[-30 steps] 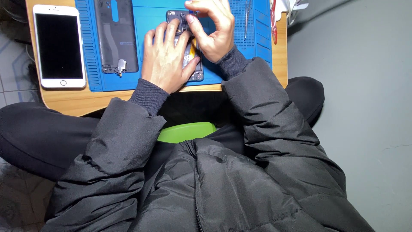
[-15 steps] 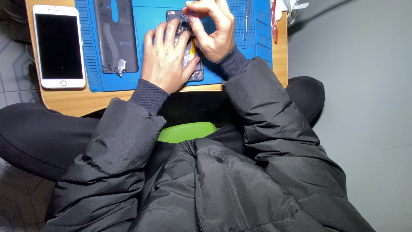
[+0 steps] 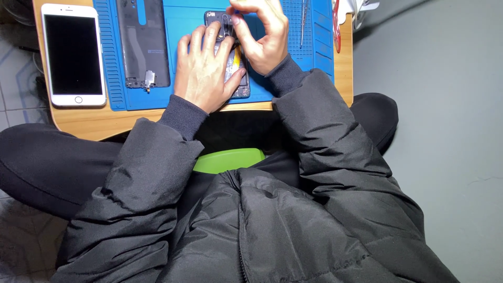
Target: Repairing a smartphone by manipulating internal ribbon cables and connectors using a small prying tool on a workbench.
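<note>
Mostly hidden: the opened phone (image 3: 242,78) on the blue work mat (image 3: 183,15), covered by both hands. Only its dark top end, a strip of yellow inside, and the lower right corner show. Head view, looking straight down.

Left hand (image 3: 205,71) lies flat over the phone's body, fingers spread and pointing away from the person, pressing it to the mat; not closed around anything. Right hand (image 3: 262,34) is curled over the phone's upper end, thumb and forefinger pinched together. A sliver of blue shows at the fingertips; whether it is a tool or just mat, cannot tell.

Left of the hands on the mat: a dark back cover (image 3: 144,44), inner side up, top edge cut off by the frame. Further left, off the mat, a white phone (image 3: 73,55) with dark screen lies face up on the wooden table (image 3: 89,123).

Right side of mat: metal tweezers (image 3: 303,23) in a ribbed strip, red-handled tool (image 3: 336,29) beside, both partly cut off.

Black puffer jacket fills the foreground; green seat (image 3: 228,160) peeks beneath.
</note>
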